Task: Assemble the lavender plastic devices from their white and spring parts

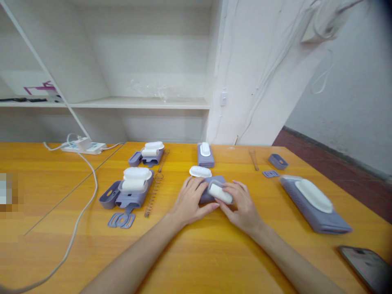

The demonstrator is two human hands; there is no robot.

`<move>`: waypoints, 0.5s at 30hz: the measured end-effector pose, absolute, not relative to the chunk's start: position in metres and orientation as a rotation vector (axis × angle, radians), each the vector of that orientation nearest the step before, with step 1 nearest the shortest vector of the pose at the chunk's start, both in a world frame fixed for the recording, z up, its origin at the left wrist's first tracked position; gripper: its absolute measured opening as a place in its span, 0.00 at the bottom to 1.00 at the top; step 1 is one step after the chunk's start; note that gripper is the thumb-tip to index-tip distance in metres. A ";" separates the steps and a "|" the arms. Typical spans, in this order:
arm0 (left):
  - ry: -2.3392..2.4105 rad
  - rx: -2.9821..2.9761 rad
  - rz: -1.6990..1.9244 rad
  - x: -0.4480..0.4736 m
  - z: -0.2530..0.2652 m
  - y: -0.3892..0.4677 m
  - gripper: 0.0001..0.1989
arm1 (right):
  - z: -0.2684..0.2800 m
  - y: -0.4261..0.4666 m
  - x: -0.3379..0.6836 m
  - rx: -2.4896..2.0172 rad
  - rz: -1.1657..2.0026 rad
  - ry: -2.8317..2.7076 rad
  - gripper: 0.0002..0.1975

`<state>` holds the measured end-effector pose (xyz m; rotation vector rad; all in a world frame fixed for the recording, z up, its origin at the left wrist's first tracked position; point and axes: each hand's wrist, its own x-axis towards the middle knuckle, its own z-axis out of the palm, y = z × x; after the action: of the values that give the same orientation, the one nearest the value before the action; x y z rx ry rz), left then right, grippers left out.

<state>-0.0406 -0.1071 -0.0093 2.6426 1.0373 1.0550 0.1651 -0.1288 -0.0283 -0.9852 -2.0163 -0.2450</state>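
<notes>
In the middle of the table lies a purple-grey plastic housing (218, 179), partly covered by my hands. My left hand (193, 196) bends over its left side and holds it, thumb stretched toward the centre. Between the fingers and thumb of my right hand (241, 204) is a white cylinder (221, 193), tilted at the front of the housing. A purple-grey rim shows around the cylinder's far end; whether the two are joined I cannot tell. Just behind my left hand lies a white oval brush head (200, 171) with bristles.
Left stand more purple-grey housings (131, 198) with white parts, coil springs (154, 195) and flat plates (121, 220). Behind is another housing (206, 160). Right are a large housing (315, 208), an end cap (278, 161) and a phone (367, 265). A cable (80, 220) crosses the left.
</notes>
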 end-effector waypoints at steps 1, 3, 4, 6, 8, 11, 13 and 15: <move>1.060 2.667 1.071 -0.040 -0.011 -0.107 0.24 | -0.027 -0.129 0.166 -1.044 -0.276 -1.958 0.22; 1.118 2.700 1.117 -0.039 -0.014 -0.107 0.22 | -0.024 -0.128 0.168 -1.188 -0.339 -1.859 0.25; 1.160 2.703 1.142 -0.038 -0.016 -0.107 0.21 | -0.022 -0.127 0.170 -1.266 -0.365 -1.821 0.26; 1.260 2.683 1.188 -0.037 -0.019 -0.107 0.20 | -0.022 -0.125 0.174 -1.408 -0.407 -1.769 0.24; 1.351 2.657 1.213 -0.037 -0.019 -0.106 0.18 | -0.023 -0.123 0.177 -1.511 -0.430 -1.747 0.22; 1.426 2.649 1.203 -0.037 -0.019 -0.106 0.14 | -0.025 -0.121 0.179 -1.602 -0.452 -1.765 0.21; 1.460 2.641 1.186 -0.037 -0.019 -0.105 0.12 | -0.026 -0.120 0.178 -1.650 -0.484 -1.790 0.20; 1.476 2.634 1.171 -0.037 -0.019 -0.104 0.12 | -0.027 -0.120 0.176 -1.697 -0.536 -1.809 0.17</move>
<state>-0.0374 -0.1045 -0.0190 2.6344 1.4762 1.1715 0.1761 -0.1201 -0.0266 -1.6974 -1.8091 -0.5360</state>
